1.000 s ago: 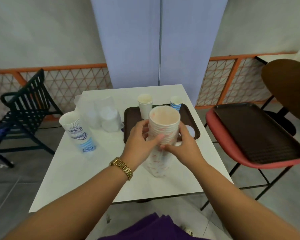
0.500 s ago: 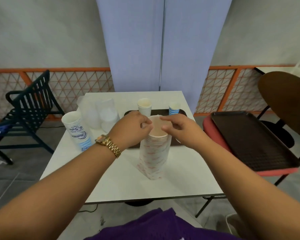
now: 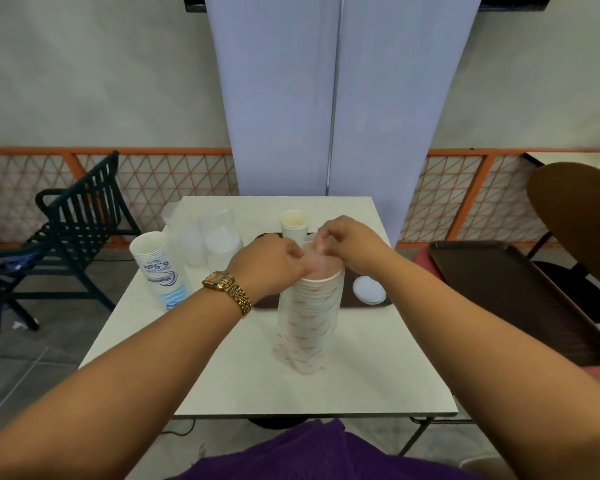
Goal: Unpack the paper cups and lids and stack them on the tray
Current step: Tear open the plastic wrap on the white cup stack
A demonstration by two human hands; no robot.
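Paper cups (image 3: 305,320) in clear plastic wrap, matt table (image 3: 222,368).

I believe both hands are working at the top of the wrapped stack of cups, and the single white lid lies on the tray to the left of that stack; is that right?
Not quite. The head view shows the white lid lying on the tray to the right of the wrapped stack of cups, not the left. The left hand and right hand are indeed at its top.

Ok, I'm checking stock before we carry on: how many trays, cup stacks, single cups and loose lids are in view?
Trays: 2 (table tray, chair tray)
Cup stacks: 2 (red-print stack, blue-print stack)
Single cups: 1
Loose lids: 1
Total: 6
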